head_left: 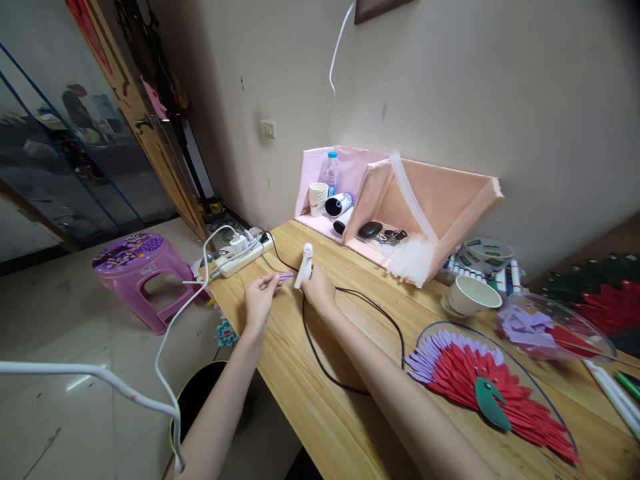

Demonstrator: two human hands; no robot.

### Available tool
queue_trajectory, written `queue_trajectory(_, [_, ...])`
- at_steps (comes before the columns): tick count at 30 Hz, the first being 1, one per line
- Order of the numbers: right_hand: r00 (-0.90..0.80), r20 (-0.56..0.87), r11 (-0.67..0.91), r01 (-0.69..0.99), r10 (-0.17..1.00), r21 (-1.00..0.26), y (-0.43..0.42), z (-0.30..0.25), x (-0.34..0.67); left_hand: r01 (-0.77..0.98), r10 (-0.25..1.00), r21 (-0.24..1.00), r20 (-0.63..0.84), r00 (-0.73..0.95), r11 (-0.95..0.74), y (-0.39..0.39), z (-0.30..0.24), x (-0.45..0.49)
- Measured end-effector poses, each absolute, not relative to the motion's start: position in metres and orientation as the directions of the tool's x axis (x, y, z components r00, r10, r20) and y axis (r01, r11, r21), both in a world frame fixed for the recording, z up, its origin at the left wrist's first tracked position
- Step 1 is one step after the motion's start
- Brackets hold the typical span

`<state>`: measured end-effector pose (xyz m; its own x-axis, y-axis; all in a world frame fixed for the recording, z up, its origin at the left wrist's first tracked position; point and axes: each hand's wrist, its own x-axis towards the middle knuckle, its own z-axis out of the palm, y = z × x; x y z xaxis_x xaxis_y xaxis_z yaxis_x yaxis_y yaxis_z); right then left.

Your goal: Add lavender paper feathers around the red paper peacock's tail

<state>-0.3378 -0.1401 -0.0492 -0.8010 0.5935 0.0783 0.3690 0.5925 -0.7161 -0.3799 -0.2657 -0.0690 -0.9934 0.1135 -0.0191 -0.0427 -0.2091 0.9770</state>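
Observation:
Over the left part of the wooden table, my left hand point(259, 300) pinches a small purple petal-like piece point(286, 276) between thumb and fingertips. My right hand point(320, 288) is closed around a white glue gun point(305, 261), which has a black cord point(395, 320) looping across the table. The gun is close to the purple piece; whether they touch I cannot tell. To the right lies a round peacock craft point(493, 400) with red and purple petals and a green bird's head, inside a dark blue hoop.
A power strip point(247, 257) with plugs and white cables sits at the table's left corner. Pink and peach fabric-covered boxes point(455, 190) stand against the wall. Right of them are a bowl point(473, 297) and a clear tray point(595, 337) of scraps. A pink stool point(145, 277) stands left.

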Motion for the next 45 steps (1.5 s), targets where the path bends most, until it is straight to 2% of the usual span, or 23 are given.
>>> queue_trajectory(7, [-0.821,0.095,0.572,0.303,0.563,-0.762,-0.121,-0.05,-0.322,0.036,0.051,0.987,0.044,-0.998,-0.156,-0.268,-0.08,-0.383])
queue_trajectory(12, [-0.829,0.2,0.603,0.193,0.523,-0.774,-0.135,-0.053,-0.27,0.062,0.039,0.989,0.068,-0.997,-0.133,-0.273,-0.081,-0.381])
queue_trajectory(20, [-0.921,0.166,0.684,0.132,0.352,-0.718,-0.153,-0.052,-0.234,0.089,0.034,0.99,0.093,-0.995,-0.106,-0.273,-0.082,-0.38])
queue_trajectory(30, [-0.943,0.129,0.635,0.102,0.307,-0.766,-0.149,-0.057,-0.238,0.098,0.061,0.993,0.103,-0.993,-0.07,-0.272,-0.083,-0.379])
queue_trajectory(45, [-0.935,0.164,0.577,0.05,0.313,-0.815,-0.15,-0.057,-0.239,0.093,0.065,0.993,0.097,-0.993,-0.066,-0.27,-0.081,-0.377])
